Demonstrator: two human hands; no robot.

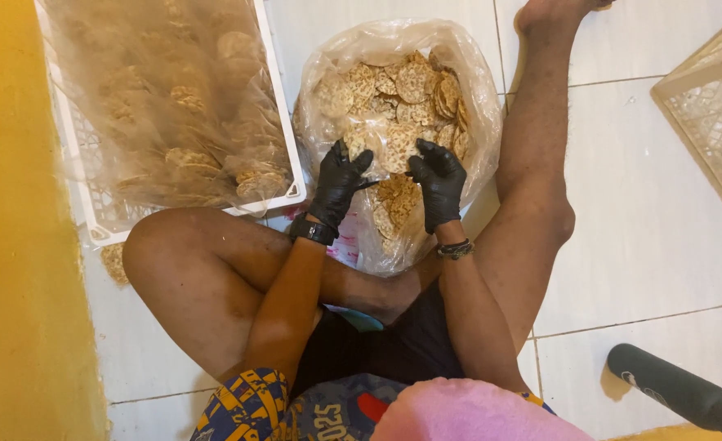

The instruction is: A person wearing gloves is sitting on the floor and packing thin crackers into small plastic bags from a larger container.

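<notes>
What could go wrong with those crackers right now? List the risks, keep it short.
1. The left hand and right hand pinch thin round crackers over the open clear bag; a hard squeeze could snap them.
2. The bag slumps unsupported on the tiled floor; it may tip and spill.
3. One cracker already lies on the floor beside the white crate.

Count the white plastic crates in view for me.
2. One white crate at upper left, holding bagged crackers, beside the left hand. Another crate at the right edge, cut off by the frame; more may lie out of view.
</notes>
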